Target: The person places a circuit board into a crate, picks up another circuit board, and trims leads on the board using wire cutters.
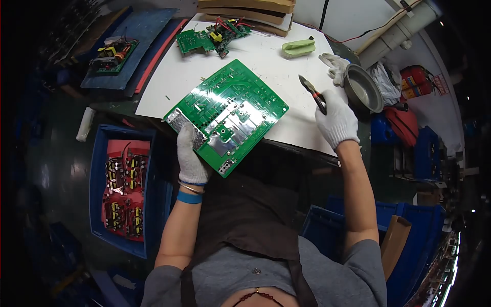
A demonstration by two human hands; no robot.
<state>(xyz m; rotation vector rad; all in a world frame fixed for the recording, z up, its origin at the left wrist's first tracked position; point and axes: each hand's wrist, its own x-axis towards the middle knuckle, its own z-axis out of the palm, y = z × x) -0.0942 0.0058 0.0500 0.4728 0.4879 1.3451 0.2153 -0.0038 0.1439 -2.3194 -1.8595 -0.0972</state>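
A large green circuit board (245,92) is tilted over the front edge of the white table, its soldered side facing up. My left hand (190,156), in a white glove, grips the board by its lower left edge, next to a grey metal strip; the fingers beneath are hidden. In my right hand (337,120), also gloved, is a pair of cutters (311,91) with dark jaws and red-and-black handles. The jaws point up and left, apart from the board. Beyond the board lies a smaller green circuit assembly (215,38) with red wires and a yellow part.
On the white table (302,125) are a green split object (298,48), a crumpled white glove (335,67) and scattered clippings. A grey metal bowl (364,87) stands right. Stacked cardboard (245,13) is at the back. Left, a blue bin (97,204) holds several boards.
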